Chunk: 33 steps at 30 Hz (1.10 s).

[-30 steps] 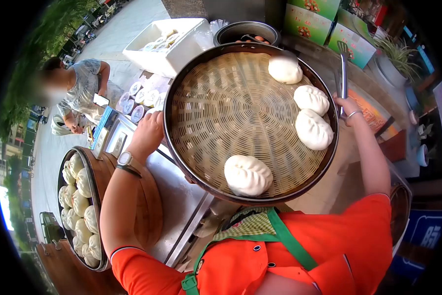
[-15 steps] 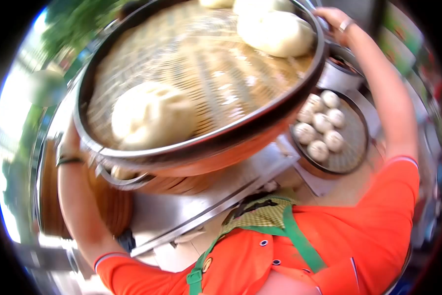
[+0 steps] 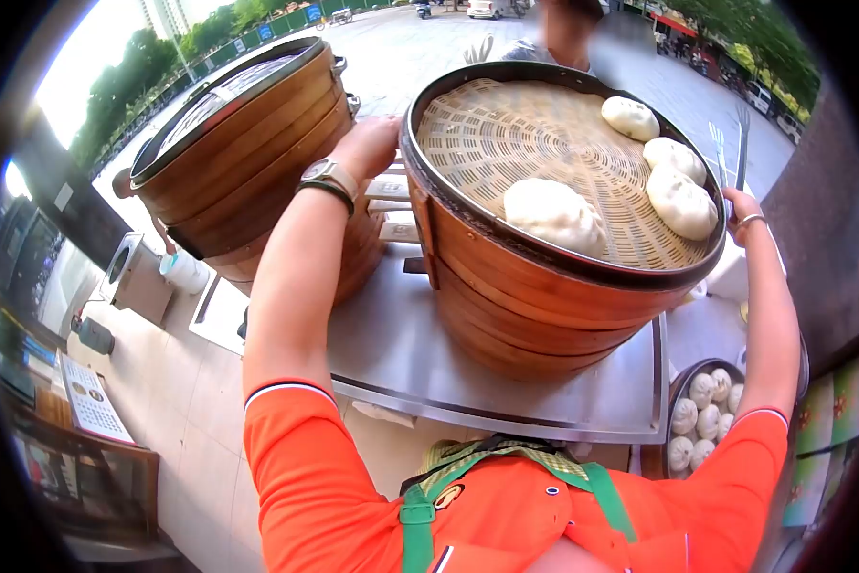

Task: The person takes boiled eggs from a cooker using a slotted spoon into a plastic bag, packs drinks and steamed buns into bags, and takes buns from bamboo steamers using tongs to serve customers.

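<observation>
A bamboo steamer (image 3: 544,296) with a dark metal rim stands stacked on the steel counter. On its woven base lie several white buns, one large bun (image 3: 553,215) near the front and others at the right. My left hand (image 3: 370,148) is closed at the steamer's left side, its fingers partly hidden behind the rim. At the right rim, my right hand (image 3: 741,208) is closed around the edge. Metal tongs (image 3: 719,151) with forked tips stick up from that hand, pointing away from me.
A second steamer stack (image 3: 257,162) stands close on the left. The steel counter (image 3: 381,344) lies underneath. Lower right is a round tray of small buns (image 3: 706,420). A person (image 3: 565,38) stands beyond the counter. At left are a white bucket (image 3: 183,272) and a calendar (image 3: 95,396).
The steamer, which was tilted and raised close to the camera, now sits lower and flatter on the stack. Both hands stay at its sides. The view has turned, showing the street.
</observation>
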Each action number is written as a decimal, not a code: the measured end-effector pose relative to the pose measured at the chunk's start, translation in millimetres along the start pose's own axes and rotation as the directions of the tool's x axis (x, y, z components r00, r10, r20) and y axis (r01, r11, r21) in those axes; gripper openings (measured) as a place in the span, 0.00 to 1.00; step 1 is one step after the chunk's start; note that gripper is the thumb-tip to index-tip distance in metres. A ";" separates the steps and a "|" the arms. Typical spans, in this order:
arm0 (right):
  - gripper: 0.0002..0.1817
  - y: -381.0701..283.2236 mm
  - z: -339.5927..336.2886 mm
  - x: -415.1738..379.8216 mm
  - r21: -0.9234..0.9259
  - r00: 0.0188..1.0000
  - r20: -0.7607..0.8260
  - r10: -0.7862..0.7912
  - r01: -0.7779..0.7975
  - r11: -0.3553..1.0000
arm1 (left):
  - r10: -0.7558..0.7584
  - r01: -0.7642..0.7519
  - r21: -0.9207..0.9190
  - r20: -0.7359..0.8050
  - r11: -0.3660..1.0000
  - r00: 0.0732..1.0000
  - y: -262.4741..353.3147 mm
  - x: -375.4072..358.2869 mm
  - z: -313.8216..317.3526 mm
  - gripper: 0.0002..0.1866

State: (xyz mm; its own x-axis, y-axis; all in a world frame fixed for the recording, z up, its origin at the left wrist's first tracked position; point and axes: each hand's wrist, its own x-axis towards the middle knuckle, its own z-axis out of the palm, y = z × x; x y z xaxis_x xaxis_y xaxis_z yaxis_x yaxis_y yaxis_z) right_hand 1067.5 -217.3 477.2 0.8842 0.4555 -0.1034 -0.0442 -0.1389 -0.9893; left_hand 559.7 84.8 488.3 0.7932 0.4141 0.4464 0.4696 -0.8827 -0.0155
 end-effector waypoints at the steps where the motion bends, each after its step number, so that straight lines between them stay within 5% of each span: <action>1: 0.08 8.9 -11.1 30.0 -0.069 1.000 0.001 0.004 -0.004 0.998 | -0.013 0.012 0.020 0.068 1.000 0.998 4.8 -1.7 8.2 0.12; 5: 0.10 14.6 -33.9 30.3 -0.070 0.998 0.034 0.055 -0.052 0.996 | -0.121 0.120 -0.028 -0.028 0.992 0.992 25.2 -7.5 16.7 0.09; 8: 0.16 27.4 -48.2 41.8 0.036 0.959 0.282 0.039 -0.051 0.998 | -0.117 0.133 0.101 -0.150 0.986 0.982 26.5 -20.8 16.9 0.08; 10: 0.17 29.2 -53.4 57.1 0.023 0.960 0.275 0.045 -0.054 0.998 | -0.099 0.143 0.133 -0.292 0.981 0.951 32.2 -20.0 27.5 0.07; 12: 0.20 23.2 -53.4 47.7 0.048 0.971 0.235 0.033 -0.046 0.998 | -0.188 0.217 0.082 -0.267 0.973 0.945 37.0 -22.9 36.7 0.12; 14: 0.19 39.1 -70.6 68.7 0.069 0.971 0.226 -0.073 0.059 0.996 | -0.181 0.205 0.020 -0.397 0.978 0.900 42.7 -37.9 48.7 0.20; 16: 0.19 61.6 -83.2 60.2 0.037 0.905 0.208 -0.371 0.372 0.927 | -0.242 0.219 -0.103 -0.451 0.970 0.859 61.1 -72.5 49.3 0.27; 18: 0.23 82.1 -79.7 5.1 -0.050 0.864 -0.126 -0.487 0.485 0.873 | -0.237 0.171 -0.175 -0.507 0.970 0.829 85.7 -122.9 45.8 0.28; 19: 0.23 98.7 -122.1 26.5 -0.238 0.915 -0.044 -0.400 0.380 0.894 | -0.231 0.142 -0.206 -0.517 0.968 0.824 100.1 -150.7 40.1 0.28; 20: 0.26 96.8 -105.0 -40.3 -0.255 0.872 -0.244 -0.424 0.365 0.896 | -0.263 0.144 -0.265 -0.500 0.953 0.825 115.3 -181.0 35.8 0.28; 21: 0.31 129.2 -133.5 -23.8 -0.303 0.762 -0.278 -0.584 0.508 0.806 | -0.309 0.173 -0.313 -0.464 0.934 0.830 128.4 -209.4 27.9 0.28; 22: 0.33 143.8 -141.5 -43.2 -0.103 0.850 -0.280 -0.446 0.436 0.894 | -0.367 0.233 -0.326 -0.449 0.916 0.815 138.8 -238.6 27.0 0.27; 23: 0.41 148.8 -157.6 -82.9 -0.839 0.504 -0.248 -0.828 0.316 0.444 | -0.422 0.296 -0.316 -0.487 0.901 0.765 147.4 -266.3 29.8 0.26; 25: 0.35 140.8 -123.2 -159.2 -0.848 0.177 -0.190 -0.966 0.467 0.252 | -0.545 0.422 -0.346 -0.479 0.838 0.688 161.5 -319.5 27.4 0.24; 28: 0.26 110.7 -67.4 -243.2 -0.789 -0.028 -0.104 -0.994 0.611 0.066 | -0.684 0.562 -0.392 -0.464 0.729 0.563 168.9 -386.0 45.9 0.17; 32: 0.17 88.2 12.8 -331.8 -0.690 -0.204 0.072 -0.976 0.696 -0.197 | -0.720 0.517 -0.504 -0.423 0.692 0.550 154.3 -452.0 58.8 0.09; 33: 0.15 89.5 31.8 -350.2 -0.660 -0.230 0.119 -0.966 0.708 -0.250 | -0.688 0.463 -0.531 -0.382 0.710 0.617 148.0 -464.0 50.9 0.07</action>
State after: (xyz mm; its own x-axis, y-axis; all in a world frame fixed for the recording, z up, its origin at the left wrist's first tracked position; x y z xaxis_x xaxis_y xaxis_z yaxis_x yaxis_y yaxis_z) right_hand 739.1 -361.3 421.6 -0.2160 0.1344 0.9671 0.9442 -0.2235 0.2420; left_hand 280.8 -226.6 233.3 0.0184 0.7779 0.6282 0.4947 -0.5531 0.6704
